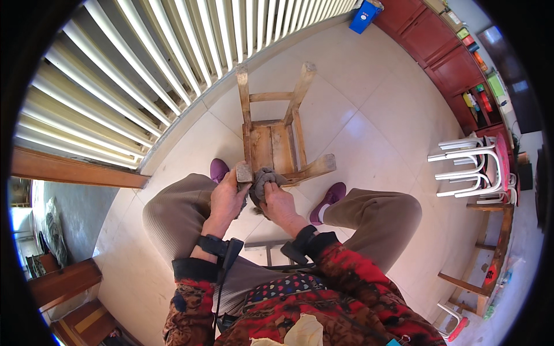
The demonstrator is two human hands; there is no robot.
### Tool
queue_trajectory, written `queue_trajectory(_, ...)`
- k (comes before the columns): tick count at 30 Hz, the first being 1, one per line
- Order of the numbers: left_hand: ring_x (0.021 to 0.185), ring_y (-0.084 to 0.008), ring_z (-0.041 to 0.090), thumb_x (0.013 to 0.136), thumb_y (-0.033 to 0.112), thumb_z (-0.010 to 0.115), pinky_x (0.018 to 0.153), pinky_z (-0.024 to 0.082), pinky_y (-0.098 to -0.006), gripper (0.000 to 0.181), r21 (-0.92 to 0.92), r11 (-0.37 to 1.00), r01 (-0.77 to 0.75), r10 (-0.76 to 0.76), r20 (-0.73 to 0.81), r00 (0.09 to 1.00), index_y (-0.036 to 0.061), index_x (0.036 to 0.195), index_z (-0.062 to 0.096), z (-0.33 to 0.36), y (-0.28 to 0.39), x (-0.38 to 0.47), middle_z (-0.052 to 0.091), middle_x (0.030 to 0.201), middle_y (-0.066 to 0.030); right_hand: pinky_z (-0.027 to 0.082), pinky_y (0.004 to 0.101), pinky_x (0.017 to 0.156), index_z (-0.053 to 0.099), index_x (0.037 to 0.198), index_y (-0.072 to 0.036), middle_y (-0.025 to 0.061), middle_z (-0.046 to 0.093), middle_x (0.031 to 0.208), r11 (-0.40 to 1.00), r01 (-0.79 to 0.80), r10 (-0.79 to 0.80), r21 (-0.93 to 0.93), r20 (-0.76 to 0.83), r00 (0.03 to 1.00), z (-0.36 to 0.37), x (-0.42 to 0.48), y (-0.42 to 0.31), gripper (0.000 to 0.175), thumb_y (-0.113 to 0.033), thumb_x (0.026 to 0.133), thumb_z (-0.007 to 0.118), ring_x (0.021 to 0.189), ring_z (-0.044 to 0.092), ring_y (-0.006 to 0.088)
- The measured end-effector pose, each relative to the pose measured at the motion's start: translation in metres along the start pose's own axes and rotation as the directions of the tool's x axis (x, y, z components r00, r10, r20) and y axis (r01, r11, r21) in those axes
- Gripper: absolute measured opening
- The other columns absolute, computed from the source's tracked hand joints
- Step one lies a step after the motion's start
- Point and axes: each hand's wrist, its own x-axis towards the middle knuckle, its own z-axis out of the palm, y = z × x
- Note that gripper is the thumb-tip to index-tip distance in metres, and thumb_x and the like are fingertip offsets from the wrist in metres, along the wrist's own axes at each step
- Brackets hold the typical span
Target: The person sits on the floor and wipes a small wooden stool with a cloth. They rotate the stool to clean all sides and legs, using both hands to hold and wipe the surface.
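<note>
An overturned wooden stool (261, 149) lies on the tiled floor between my feet, its legs pointing up and outward and its plank seat underneath. My left hand (226, 197) grips the near left leg (244, 173) just below its end. In my right hand (279, 201) is a bunched grey cloth (265, 179), held close beside that leg. Part of the cloth hangs below the hands. The near right leg (322, 165) stands free of both hands.
White slatted railing (173, 56) runs along the upper left. A blue box (365, 16) stands by red cabinets (433, 43). Stacked stools with white metal legs (471, 166) are at right, above a wooden frame (491, 277). My purple shoes (331, 201) flank the stool.
</note>
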Motion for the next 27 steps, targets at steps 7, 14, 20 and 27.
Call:
queue_trajectory(7,0.103,-0.0363,0.062,0.085,0.013,0.069,0.084,0.052,-0.0425,0.056,0.059,0.998,-0.008,0.008,0.012,1.000,0.0144,0.138,0.049,0.005,-0.005,0.000,0.064,0.114,-0.0136,0.055,0.0470,0.071,0.050,0.109,0.000,0.0195,0.061,0.103,0.960,-0.248,0.255,-0.130,0.037,0.966,-0.050,-0.022,0.053,0.046,-0.021,0.075,0.074,0.091,0.066,0.0371)
queue_trajectory(14,0.103,-0.0366,0.063,0.085,0.014,0.069,0.083,0.052,-0.0434,0.058,0.026,1.000,-0.001,0.000,0.030,1.000,0.0136,0.139,0.047,0.003,-0.006,0.002,0.064,0.114,-0.0146,0.055,0.0465,0.071,0.050,0.109,-0.001,0.0191,0.060,0.103,0.999,-0.040,0.040,-0.013,0.023,0.999,0.006,-0.002,0.004,0.046,-0.022,0.075,0.074,0.090,0.066,0.0371)
queue_trajectory(20,0.103,-0.0372,0.063,0.086,0.016,0.068,0.082,0.052,-0.0446,0.057,0.093,0.996,0.015,-0.018,0.030,0.999,0.0129,0.139,0.047,0.002,-0.002,0.000,0.064,0.114,-0.0156,0.055,0.0470,0.071,0.051,0.115,-0.001,0.0186,0.060,0.104,0.977,-0.152,0.164,-0.152,0.067,0.984,-0.042,-0.017,0.037,0.050,-0.023,0.076,0.074,0.090,0.066,0.0367)
queue_trajectory(27,0.103,-0.0374,0.063,0.087,0.018,0.067,0.083,0.052,-0.0450,0.057,0.100,0.995,0.020,-0.025,0.043,0.999,0.0118,0.140,0.046,0.003,-0.004,0.001,0.064,0.114,-0.0151,0.054,0.0481,0.072,0.048,0.120,-0.002,0.0205,0.061,0.101,0.982,-0.186,0.187,-0.036,0.021,0.982,-0.018,-0.013,0.026,0.054,-0.022,0.077,0.073,0.086,0.067,0.0382)
